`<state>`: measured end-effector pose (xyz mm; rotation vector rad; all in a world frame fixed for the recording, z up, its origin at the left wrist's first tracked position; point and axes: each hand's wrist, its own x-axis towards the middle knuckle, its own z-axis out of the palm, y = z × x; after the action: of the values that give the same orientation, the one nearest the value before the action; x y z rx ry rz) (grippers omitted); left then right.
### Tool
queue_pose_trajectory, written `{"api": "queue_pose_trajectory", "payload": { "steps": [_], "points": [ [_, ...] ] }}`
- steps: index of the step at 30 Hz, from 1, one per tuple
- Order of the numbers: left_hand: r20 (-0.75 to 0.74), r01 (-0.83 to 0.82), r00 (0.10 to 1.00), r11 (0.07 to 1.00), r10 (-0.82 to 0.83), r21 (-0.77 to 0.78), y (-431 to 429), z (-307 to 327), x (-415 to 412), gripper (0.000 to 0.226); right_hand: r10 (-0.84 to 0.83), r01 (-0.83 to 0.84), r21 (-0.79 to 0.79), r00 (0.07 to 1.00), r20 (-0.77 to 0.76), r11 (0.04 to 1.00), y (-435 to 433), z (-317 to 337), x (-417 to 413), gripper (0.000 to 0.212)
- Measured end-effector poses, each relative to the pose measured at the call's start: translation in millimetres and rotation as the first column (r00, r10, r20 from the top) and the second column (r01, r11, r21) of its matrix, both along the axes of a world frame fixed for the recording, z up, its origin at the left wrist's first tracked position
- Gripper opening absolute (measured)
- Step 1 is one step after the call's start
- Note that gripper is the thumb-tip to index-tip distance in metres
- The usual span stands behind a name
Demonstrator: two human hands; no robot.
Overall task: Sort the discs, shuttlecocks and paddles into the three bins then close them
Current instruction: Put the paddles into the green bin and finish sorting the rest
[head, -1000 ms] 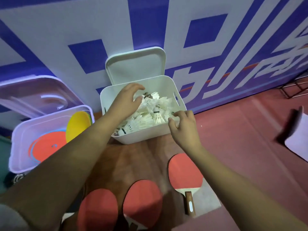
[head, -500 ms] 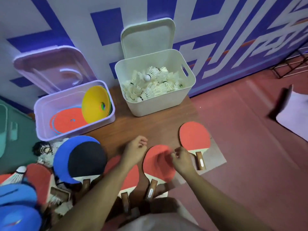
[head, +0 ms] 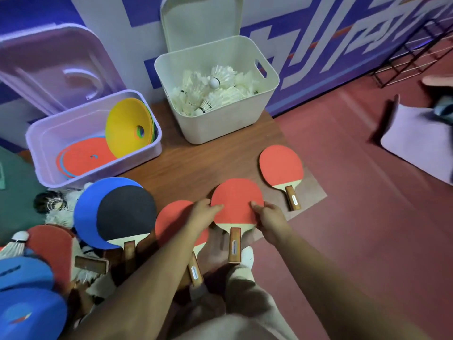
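Note:
My left hand [head: 202, 214] and my right hand [head: 270, 217] pinch the two sides of a red paddle [head: 236, 204], its handle pointing toward me. A second red paddle [head: 176, 222] lies partly under my left wrist. A third red paddle [head: 280, 168] lies to the right on the wooden board [head: 191, 168]. A black paddle [head: 126, 214] rests on a blue disc [head: 90, 204]. The white bin [head: 220, 121] holds several shuttlecocks [head: 215, 87]. The lilac bin [head: 49, 177] holds orange discs [head: 83, 158] and a yellow cone disc [head: 125, 126].
Both bin lids, white [head: 201, 20] and lilac [head: 49, 65], lean open against the wall. At the lower left lie more blue discs [head: 27, 312], a red paddle [head: 54, 249] and a loose shuttlecock [head: 17, 244]. A lilac mat [head: 416, 141] lies at the right.
Both hands left the white bin of shuttlecocks, came down to the paddles near me, and took hold of the middle red paddle. The view tilted downward.

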<state>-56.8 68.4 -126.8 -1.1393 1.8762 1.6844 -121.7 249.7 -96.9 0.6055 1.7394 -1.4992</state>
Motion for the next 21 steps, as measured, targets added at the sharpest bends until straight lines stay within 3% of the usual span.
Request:
{"api": "queue_pose_trajectory", "payload": {
  "steps": [2, 5, 8, 10, 12, 15, 17, 19, 21],
  "points": [
    [-0.063, -0.175, 0.978, 0.948, 0.199, 0.266, 5, 13, 6, 0.023, 0.042, -0.044, -0.077, 0.998, -0.039, 0.996, 3, 18, -10, 0.02],
    [-0.09, -0.308, 0.907, 0.796, 0.411, 0.521, 12, 36, 6, 0.025, 0.144, -0.143, 0.014, 0.976, -0.162, 0.99, 17, 41, -32, 0.021],
    [-0.159, -0.368, 0.848, 0.778, 0.506, 0.509, 17, 49, -3, 0.026, 0.283, -0.208, 0.309, 0.933, -0.222, 0.928, 42, 36, -64, 0.027],
    [-0.17, -0.433, 0.811, 0.77, 0.56, 0.469, 21, 53, -7, 0.023, 0.471, -0.309, 0.548, 0.864, -0.18, 0.777, 59, 25, -83, 0.029],
    [-0.171, -0.49, 0.779, 0.757, 0.603, 0.433, 26, 54, -13, 0.02, 0.616, -0.405, 0.673, 0.782, -0.096, 0.619, 70, 16, -94, 0.031],
    [-0.177, -0.549, 0.749, 0.748, 0.638, 0.372, 37, 50, -18, 0.027, 0.748, -0.514, 0.734, 0.664, 0.013, 0.444, 79, 4, -101, 0.048],
    [-0.174, -0.571, 0.739, 0.742, 0.651, 0.35, 46, 45, -18, 0.033, 0.812, -0.573, 0.726, 0.582, 0.034, 0.38, 85, -7, -105, 0.04],
    [-0.154, -0.594, 0.726, 0.724, 0.67, 0.351, 56, 41, -17, 0.035, 0.82, -0.594, 0.704, 0.571, 0.028, 0.39, 89, -16, -111, 0.027],
    [-0.136, -0.609, 0.722, 0.716, 0.679, 0.341, 65, 37, -16, 0.034, 0.794, -0.618, 0.627, 0.608, 0.0, 0.474, 93, -23, -120, 0.016]
  ]
}}
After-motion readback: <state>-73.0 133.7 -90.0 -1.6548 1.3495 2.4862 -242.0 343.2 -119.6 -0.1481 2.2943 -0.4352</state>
